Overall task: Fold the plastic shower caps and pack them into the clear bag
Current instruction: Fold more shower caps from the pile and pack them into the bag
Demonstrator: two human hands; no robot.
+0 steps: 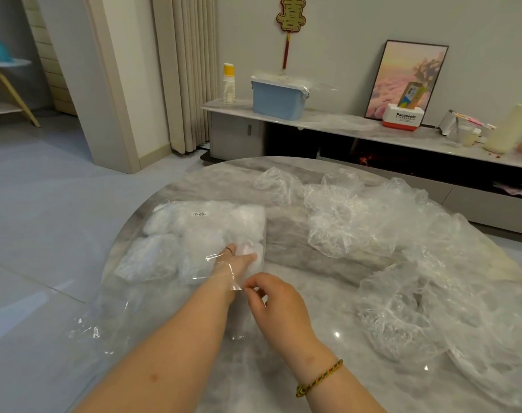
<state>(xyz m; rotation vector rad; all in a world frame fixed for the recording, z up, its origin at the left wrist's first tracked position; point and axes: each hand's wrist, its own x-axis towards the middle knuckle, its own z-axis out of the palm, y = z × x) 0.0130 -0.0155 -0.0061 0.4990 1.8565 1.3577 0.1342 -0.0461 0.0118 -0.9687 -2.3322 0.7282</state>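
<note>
Right hand point(271, 299) pinches the open edge of the clear plastic bag point(128, 305) lying on the round grey marble table point(286, 236). Left hand point(235, 259), inside the bag, grips a folded white shower cap point(249, 248) beside other folded caps point(164, 231). Crumpled unfolded transparent caps point(388, 234) lie heaped further right.

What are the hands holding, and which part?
The right hand pinches the clear bag at the edge of its mouth. The left hand, inside the bag, grips a folded shower cap by its near end.
</note>
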